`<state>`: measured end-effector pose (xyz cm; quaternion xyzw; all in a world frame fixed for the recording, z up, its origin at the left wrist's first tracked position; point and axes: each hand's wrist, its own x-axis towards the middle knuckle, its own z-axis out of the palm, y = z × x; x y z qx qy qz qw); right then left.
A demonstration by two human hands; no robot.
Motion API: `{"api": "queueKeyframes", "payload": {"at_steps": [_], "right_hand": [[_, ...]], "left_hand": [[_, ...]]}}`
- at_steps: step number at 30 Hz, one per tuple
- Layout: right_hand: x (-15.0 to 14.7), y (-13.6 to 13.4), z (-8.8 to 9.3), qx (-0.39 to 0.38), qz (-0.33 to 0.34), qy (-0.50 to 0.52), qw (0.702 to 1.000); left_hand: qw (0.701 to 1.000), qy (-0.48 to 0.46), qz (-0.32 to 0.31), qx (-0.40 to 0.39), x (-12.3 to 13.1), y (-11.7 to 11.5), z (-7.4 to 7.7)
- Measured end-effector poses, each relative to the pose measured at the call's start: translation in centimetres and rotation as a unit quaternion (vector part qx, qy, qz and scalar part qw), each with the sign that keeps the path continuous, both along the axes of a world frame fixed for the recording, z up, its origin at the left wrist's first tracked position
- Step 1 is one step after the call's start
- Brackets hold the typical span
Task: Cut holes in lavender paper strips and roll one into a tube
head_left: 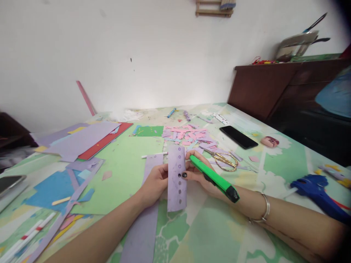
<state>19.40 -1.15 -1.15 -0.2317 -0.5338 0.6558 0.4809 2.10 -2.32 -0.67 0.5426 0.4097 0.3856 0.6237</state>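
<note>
Upright before me stands a purple paper strip (172, 186) with a column of small round marks; the lower ones look like cut holes. My left hand (155, 180) grips its left edge, the fingertips hidden behind the paper. My right hand (199, 173) holds a green utility knife (212, 175), which slants across the hand. Its dark-nailed thumb presses on the strip's right edge beside a hole. A longer purple paper strip (142, 226) lies beneath my left forearm, with a thin white stick (150, 156) across its far end.
Gold-handled scissors (226, 162) lie beyond my right hand, near pink paper scraps (189, 135) and a black phone (238, 137). A blue glue gun (312, 190) rests at the right. Green sheet (128, 175), blue paper (52, 190) and a red sheet (106, 140) spread over the left.
</note>
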Motion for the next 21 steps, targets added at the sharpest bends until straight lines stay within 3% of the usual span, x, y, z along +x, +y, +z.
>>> {"api": "queueKeyframes", "payload": {"at_steps": [8, 13, 19, 21], "right_hand": [[0.5, -0.2, 0.8, 0.038, -0.061, -0.035, 0.997], [0.3, -1.1, 1.9, 0.048, -0.047, -0.024, 0.997], [0.8, -1.8, 2.8, 0.086, -0.084, -0.009, 0.993], [1.0, -1.7, 2.8, 0.105, -0.092, -0.011, 0.99]], "left_hand": [[0.999, -0.015, -0.011, 0.044, -0.6, 0.1, 0.6], [0.997, 0.005, 0.0, 0.072, -1.0, -0.3, 1.8], [0.971, 0.078, 0.067, 0.216, -1.3, -0.4, 2.9], [0.965, 0.089, 0.084, 0.231, -1.3, -0.5, 3.2]]}}
